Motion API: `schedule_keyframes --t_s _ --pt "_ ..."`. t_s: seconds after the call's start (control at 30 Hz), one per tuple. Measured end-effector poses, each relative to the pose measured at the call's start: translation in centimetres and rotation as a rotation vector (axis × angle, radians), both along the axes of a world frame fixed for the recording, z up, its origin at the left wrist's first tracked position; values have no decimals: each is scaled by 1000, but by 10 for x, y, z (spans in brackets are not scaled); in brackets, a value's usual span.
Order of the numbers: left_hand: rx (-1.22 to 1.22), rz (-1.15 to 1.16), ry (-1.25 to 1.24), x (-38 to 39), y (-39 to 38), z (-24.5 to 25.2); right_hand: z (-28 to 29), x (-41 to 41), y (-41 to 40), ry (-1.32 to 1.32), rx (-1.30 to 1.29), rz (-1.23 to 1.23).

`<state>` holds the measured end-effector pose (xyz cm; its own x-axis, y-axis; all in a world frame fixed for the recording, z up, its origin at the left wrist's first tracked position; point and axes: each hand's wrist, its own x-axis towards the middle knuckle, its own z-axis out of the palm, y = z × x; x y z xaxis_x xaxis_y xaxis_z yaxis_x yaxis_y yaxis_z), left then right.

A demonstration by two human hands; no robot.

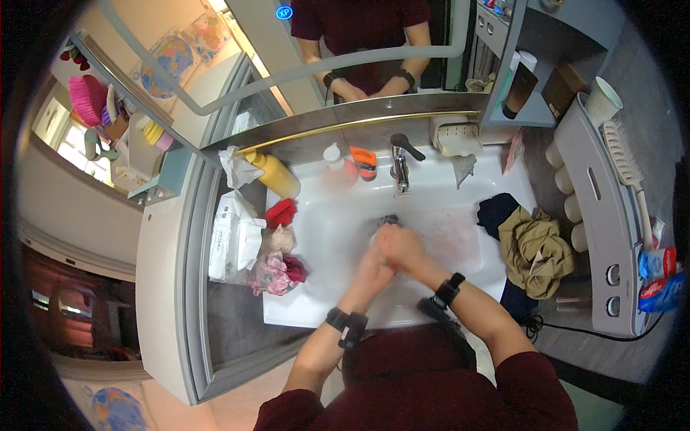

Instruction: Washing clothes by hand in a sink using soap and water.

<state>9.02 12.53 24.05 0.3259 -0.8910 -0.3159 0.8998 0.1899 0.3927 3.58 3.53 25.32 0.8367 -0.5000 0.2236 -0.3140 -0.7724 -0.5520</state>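
My left hand (375, 269) and my right hand (405, 247) are pressed together, fingers curled, low over a white washbasin (323, 264). Both are blurred. Just beyond the knuckles shows a small dark thing (390, 219); whether it is cloth or part of the drain, and whether my hands grip it, I cannot tell. A chrome faucet (400, 171) with a dark lever stands behind them. Pinkish, cloudy water or suds (453, 237) lie in the basin's right side. Bunched khaki cloth (539, 253) and dark navy cloth (497, 213) rest on the right rim.
Red cloth (281, 213), beige cloth (279, 240) and floral cloth (268, 273) lie along the left rim, beside a tissue pack (232, 237). Behind stand a yellow bottle (277, 176) and a pink pump bottle (339, 171). A grey organizer (604, 215) and a black cable (593, 335) are right.
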Motion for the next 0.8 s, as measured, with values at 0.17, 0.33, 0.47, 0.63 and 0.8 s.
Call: schedule_keyframes --t_s 0.17,0.33,0.47,0.63,0.8 --pt "1 3 -136 5 -1 -1 -14 5 -2 -128 142 -110" --pt "153 4 -45 11 -2 7 8 -4 24 -64 155 -14" --pt "-3 -33 -7 -3 -1 -8 6 6 -10 -72 197 -125" --pt "-13 52 -175 16 -1 -12 19 -14 34 -14 123 129" --pt "-5 67 -135 9 4 -20 5 8 11 110 -125 30"
